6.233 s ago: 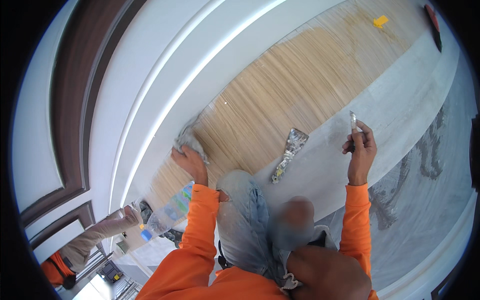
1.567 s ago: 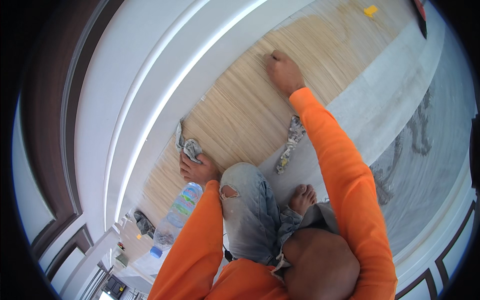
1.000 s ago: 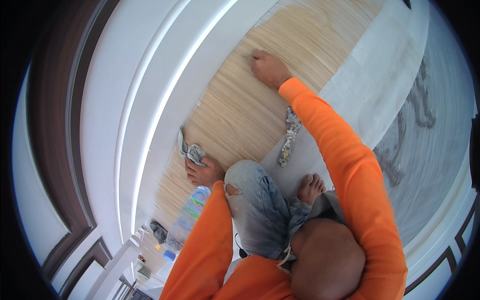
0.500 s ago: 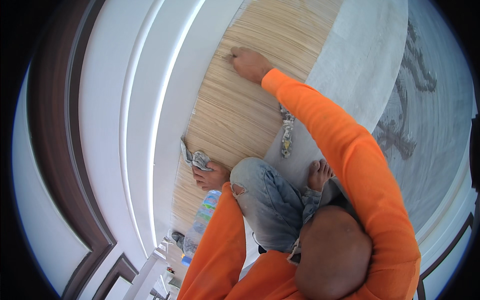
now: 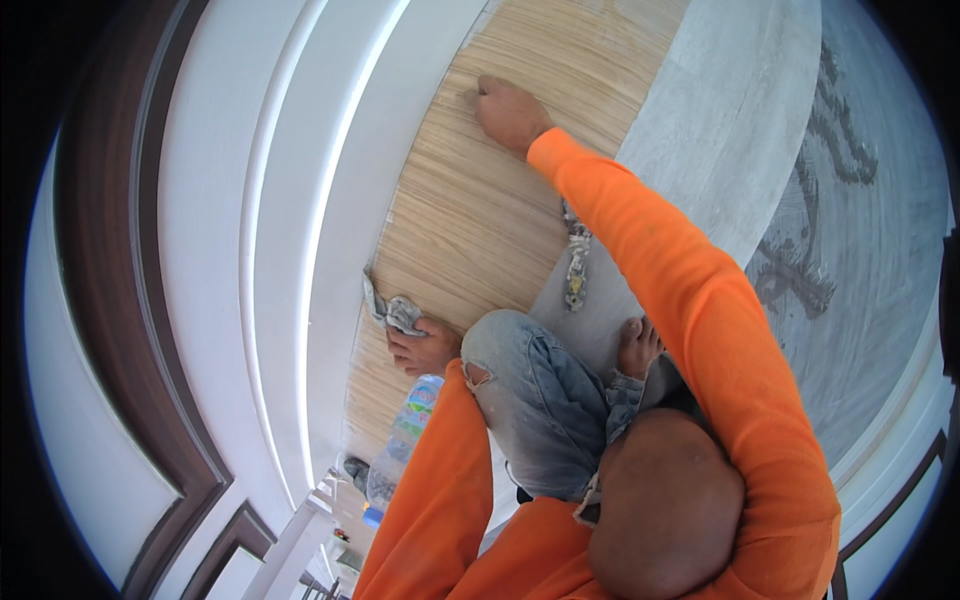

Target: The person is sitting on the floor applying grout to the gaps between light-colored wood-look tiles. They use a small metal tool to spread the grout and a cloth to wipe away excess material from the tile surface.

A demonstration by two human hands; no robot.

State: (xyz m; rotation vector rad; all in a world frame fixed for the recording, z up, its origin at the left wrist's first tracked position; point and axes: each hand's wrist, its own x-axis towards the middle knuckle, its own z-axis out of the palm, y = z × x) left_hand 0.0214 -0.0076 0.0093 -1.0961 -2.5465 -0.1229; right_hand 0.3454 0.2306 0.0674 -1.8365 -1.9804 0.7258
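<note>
My left hand (image 5: 428,347) rests on the light wood-patterned floor strip (image 5: 470,230) beside my bent knee, its fingers closed around a crumpled grey rag (image 5: 400,314). Part of the rag trails toward the white wall base. Farther out, my right hand (image 5: 510,115) is stretched over the same strip with its fingers curled in. Whatever those fingers hold, if anything, is hidden. Just below my left hand a clear plastic bottle (image 5: 405,435) with a blue cap lies partly behind my left sleeve.
A dirty, lumpy, twisted strip (image 5: 577,265) lies where the wood pattern meets pale grey flooring (image 5: 720,120). Dark smears (image 5: 800,280) mark the grey surface at right. White wall moulding (image 5: 285,180) with dark brown trim (image 5: 112,200) runs along the left. My bare foot (image 5: 637,347) is near the middle.
My right hand has shifted slightly up and to the right over the wood-patterned strip. The left hand keeps the rag in nearly the same spot.
</note>
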